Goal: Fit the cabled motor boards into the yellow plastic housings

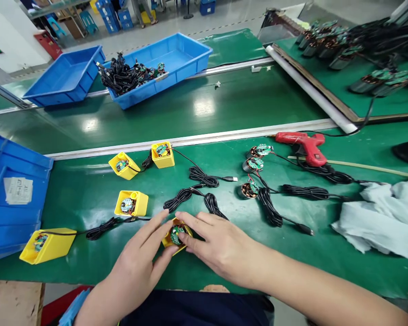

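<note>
**A yellow plastic housing (168, 242) holding a round green circuit board (176, 235) is sitting between both hands near the front edge of the green workbench mat (75, 271).**

The left hand (136, 267) and right hand (221, 240) are cupping it, with the fingers (193, 231) pressing together on the board and rim rather than spreading apart. An uneven press could crack the board or pinch its wiring, and a snagged black coiled cable (178, 200) could drag it out of place. Other yellow housings (131, 203) are sitting toward the mat's left, a red hot-glue gun (304, 147) is lying toward its right, and a blue plastic tray (149, 93) is standing beyond.
</note>
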The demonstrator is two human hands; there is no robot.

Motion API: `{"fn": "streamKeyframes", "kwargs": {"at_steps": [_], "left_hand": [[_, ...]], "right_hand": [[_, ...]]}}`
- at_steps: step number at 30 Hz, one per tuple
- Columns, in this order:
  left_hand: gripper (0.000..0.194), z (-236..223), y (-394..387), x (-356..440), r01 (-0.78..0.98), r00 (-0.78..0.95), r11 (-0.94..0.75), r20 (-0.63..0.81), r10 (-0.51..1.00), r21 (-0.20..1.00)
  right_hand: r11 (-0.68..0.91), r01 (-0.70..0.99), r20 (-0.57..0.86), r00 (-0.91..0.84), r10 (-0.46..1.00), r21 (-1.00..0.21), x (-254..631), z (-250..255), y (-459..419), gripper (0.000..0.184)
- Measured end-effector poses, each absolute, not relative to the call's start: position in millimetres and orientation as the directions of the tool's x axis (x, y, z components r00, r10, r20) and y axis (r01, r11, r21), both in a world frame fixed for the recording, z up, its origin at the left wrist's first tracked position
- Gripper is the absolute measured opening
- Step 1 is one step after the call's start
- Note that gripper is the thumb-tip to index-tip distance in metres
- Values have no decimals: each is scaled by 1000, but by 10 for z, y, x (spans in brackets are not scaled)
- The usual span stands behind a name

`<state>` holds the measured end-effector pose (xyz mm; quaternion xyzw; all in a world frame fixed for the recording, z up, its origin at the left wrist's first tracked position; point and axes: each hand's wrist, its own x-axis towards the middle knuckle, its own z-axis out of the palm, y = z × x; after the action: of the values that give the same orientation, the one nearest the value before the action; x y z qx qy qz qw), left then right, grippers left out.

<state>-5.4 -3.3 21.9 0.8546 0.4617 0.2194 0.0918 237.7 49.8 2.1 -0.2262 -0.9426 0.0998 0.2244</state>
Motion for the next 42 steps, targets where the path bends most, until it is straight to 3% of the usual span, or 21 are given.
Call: {"fn": "streamKeyframes", "kwargs": {"at_steps": [3, 8, 14, 19, 28, 37, 42], "left_hand": [[37, 107, -143, -88, 693, 532, -664, 421, 735, 282], [34, -74, -223, -85, 679, 570, -709, 472, 673, 191], [30, -82, -220, -100, 670, 574, -714, 469, 671, 203], [32, -79, -209, -99, 661, 601, -727, 448, 662, 188], [32, -112, -209, -105, 689, 570, -692, 428, 701, 216], [50, -172, -224, -87, 673, 453, -656, 512, 730, 340], [49, -152, -261, -91, 677, 461, -656, 502, 732, 334]], "right_hand": [[900, 355, 392, -813, 430, -252, 2394, 34, 480, 28], [893, 340, 416, -796, 440, -294, 2388, 12, 443, 31], [848, 379, 445, -729, 521, -371, 2316, -19, 403, 18], [864, 344, 528, -687, 498, -367, 2331, -99, 368, 26], [830, 462, 355, -754, 553, -312, 2266, 115, 386, 23], [818, 458, 395, -720, 570, -347, 2242, 134, 331, 21], [817, 454, 442, -688, 575, -357, 2239, 110, 293, 22]]}}
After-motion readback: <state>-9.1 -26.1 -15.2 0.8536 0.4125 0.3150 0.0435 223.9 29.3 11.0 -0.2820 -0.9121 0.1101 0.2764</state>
